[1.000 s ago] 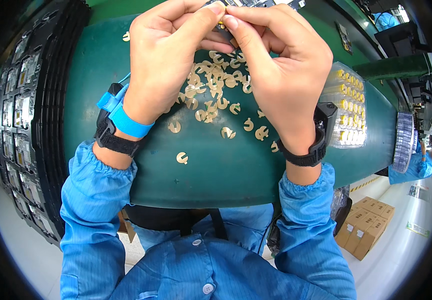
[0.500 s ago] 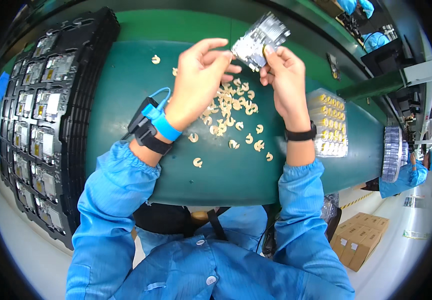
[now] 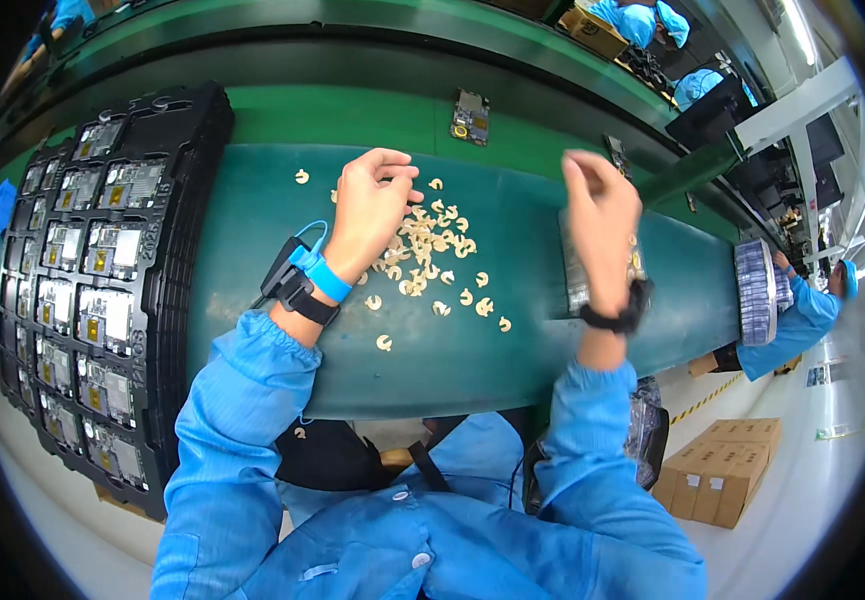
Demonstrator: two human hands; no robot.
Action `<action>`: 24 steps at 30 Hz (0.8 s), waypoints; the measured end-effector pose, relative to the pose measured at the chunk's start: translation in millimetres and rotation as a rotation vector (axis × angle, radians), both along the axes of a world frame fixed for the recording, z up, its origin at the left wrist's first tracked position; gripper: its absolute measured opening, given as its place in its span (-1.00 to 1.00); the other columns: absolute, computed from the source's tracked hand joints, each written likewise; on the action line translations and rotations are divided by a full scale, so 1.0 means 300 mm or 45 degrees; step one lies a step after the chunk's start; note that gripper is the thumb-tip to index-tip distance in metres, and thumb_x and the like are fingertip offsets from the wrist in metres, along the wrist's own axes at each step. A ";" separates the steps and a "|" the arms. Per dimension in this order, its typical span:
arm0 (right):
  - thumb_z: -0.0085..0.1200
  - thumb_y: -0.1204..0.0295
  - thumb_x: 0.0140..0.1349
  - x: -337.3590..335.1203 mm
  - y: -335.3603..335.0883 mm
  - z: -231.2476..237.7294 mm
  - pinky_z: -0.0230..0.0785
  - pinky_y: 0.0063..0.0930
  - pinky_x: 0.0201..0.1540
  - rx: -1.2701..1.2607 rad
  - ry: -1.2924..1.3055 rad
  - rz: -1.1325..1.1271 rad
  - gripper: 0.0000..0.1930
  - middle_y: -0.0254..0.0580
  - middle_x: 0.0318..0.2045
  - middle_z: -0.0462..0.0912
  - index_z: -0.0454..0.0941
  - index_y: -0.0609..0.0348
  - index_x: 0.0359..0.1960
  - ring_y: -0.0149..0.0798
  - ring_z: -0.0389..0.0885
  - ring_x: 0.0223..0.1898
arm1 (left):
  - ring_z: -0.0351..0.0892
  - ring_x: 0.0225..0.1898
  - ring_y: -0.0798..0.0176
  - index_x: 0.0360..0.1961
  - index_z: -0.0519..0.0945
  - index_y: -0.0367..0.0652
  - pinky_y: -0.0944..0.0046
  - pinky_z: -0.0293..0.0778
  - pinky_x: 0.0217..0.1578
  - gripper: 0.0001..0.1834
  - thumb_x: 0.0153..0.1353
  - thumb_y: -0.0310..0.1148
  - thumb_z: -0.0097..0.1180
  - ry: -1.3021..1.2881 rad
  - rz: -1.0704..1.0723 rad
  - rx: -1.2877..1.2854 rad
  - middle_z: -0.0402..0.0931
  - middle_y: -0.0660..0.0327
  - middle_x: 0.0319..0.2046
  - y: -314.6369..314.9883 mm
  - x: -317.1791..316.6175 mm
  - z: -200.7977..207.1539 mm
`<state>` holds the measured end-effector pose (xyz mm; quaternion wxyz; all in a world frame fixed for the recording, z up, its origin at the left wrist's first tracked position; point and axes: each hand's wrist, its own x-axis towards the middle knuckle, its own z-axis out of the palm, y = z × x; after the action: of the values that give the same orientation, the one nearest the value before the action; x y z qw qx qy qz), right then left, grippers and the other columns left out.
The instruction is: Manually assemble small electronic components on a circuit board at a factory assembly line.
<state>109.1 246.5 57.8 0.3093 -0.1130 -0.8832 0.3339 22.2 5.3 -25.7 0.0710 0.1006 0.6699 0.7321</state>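
My left hand (image 3: 374, 205) hovers at the left edge of a pile of small cream-coloured, C-shaped pieces (image 3: 420, 243), its fingers curled inward. Anything between those fingertips is too small to make out. My right hand (image 3: 604, 215) is raised over the right part of the green mat, bent at the fingers and blurred by motion, so its grip does not show. Beyond the pile, apart from both hands, a circuit board (image 3: 469, 116) with a yellow ring lies on the green strip (image 3: 352, 118).
Stacked black trays (image 3: 157, 290) hold rows of circuit boards at left. A clear tray (image 3: 574, 270) of yellow-centred parts sits partly behind my right hand. Another board (image 3: 616, 155) lies on the strip. Cardboard boxes (image 3: 717, 470) stand on the floor; a co-worker (image 3: 802, 315) is at far right.
The circuit board has left my right hand and now lies on the green strip. My right hand has moved right, towards the clear tray; my left hand's fingers have curled in. The view has shifted.
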 end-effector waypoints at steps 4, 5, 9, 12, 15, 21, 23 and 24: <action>0.30 0.41 0.24 0.242 0.150 0.003 0.50 -0.15 0.03 0.532 -0.278 -0.269 -0.74 0.04 -0.12 0.71 0.67 0.28 -0.09 0.07 0.68 -0.10 | 0.77 -0.26 0.20 -0.01 0.58 -0.46 0.31 0.67 -0.28 -0.74 0.37 -0.51 0.05 -0.002 -0.069 0.017 0.70 -0.02 -0.14 0.019 0.005 0.007; 0.30 0.41 0.24 0.248 0.177 -0.028 0.50 -0.15 0.03 0.528 -0.288 -0.281 -0.74 0.04 -0.12 0.71 0.67 0.28 -0.09 0.07 0.68 -0.10 | 0.77 -0.26 0.20 -0.01 0.58 -0.46 0.31 0.67 -0.28 -0.74 0.37 -0.51 0.05 -0.009 -0.083 0.014 0.70 -0.02 -0.14 0.024 0.007 0.006; 0.25 0.46 0.23 0.069 0.061 -0.064 0.49 -0.10 0.01 0.462 0.047 0.126 -0.79 0.10 -0.19 0.71 0.66 0.30 -0.14 0.15 0.67 -0.10 | 0.77 -0.26 0.21 -0.02 0.59 -0.45 0.32 0.66 -0.31 -0.76 0.38 -0.54 0.01 0.067 -0.070 0.006 0.71 0.00 -0.15 0.032 0.016 0.009; 0.24 0.26 0.31 -0.207 -0.047 -0.153 0.51 0.02 0.08 0.472 -0.177 0.041 -0.63 0.26 -0.14 0.70 0.60 0.35 -0.03 0.23 0.66 -0.03 | 0.77 -0.27 0.22 -0.03 0.59 -0.45 0.33 0.66 -0.30 -0.77 0.38 -0.55 0.01 0.077 -0.067 -0.025 0.71 0.00 -0.15 0.024 0.018 0.015; 0.33 0.16 0.24 -0.445 -0.070 -0.252 0.52 0.05 0.05 0.396 -0.329 -0.154 -0.44 0.27 -0.15 0.71 0.50 0.30 0.14 0.29 0.66 -0.02 | 0.77 -0.27 0.23 -0.03 0.59 -0.45 0.34 0.65 -0.30 -0.77 0.38 -0.55 0.01 0.045 -0.036 -0.032 0.71 0.00 -0.16 0.013 0.018 0.012; 0.42 0.48 0.07 -0.560 -0.036 -0.339 0.44 0.05 0.17 0.119 0.005 -0.194 -0.19 0.37 0.04 0.62 0.28 0.27 0.38 0.29 0.62 0.05 | 0.75 -0.29 0.28 -0.06 0.60 -0.45 0.35 0.63 -0.31 -0.78 0.38 -0.54 0.01 0.021 -0.064 0.028 0.72 0.03 -0.20 0.030 0.022 0.004; 0.22 0.69 0.21 -0.593 -0.015 -0.345 0.55 -0.20 0.03 -0.788 -0.107 0.127 -0.18 0.18 0.00 0.60 0.07 0.34 0.49 -0.05 0.66 -0.05 | 0.75 -0.29 0.28 -0.04 0.60 -0.45 0.35 0.62 -0.31 -0.77 0.39 -0.51 0.04 0.030 -0.057 0.028 0.72 0.04 -0.20 0.024 0.025 0.003; 0.16 0.70 0.28 -0.573 -0.072 -0.321 0.54 -0.25 -0.02 -0.990 -0.123 0.248 -0.22 0.19 0.02 0.59 0.03 0.35 0.50 -0.11 0.66 -0.06 | 0.75 -0.27 0.28 -0.01 0.60 -0.46 0.35 0.62 -0.31 -0.74 0.40 -0.47 0.07 0.002 -0.057 -0.020 0.72 0.03 -0.19 0.008 0.016 -0.006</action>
<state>-62.7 224.9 -38.7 0.1686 -0.1528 -0.7111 0.6653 27.0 7.7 -27.4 0.0877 0.1157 0.6733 0.7249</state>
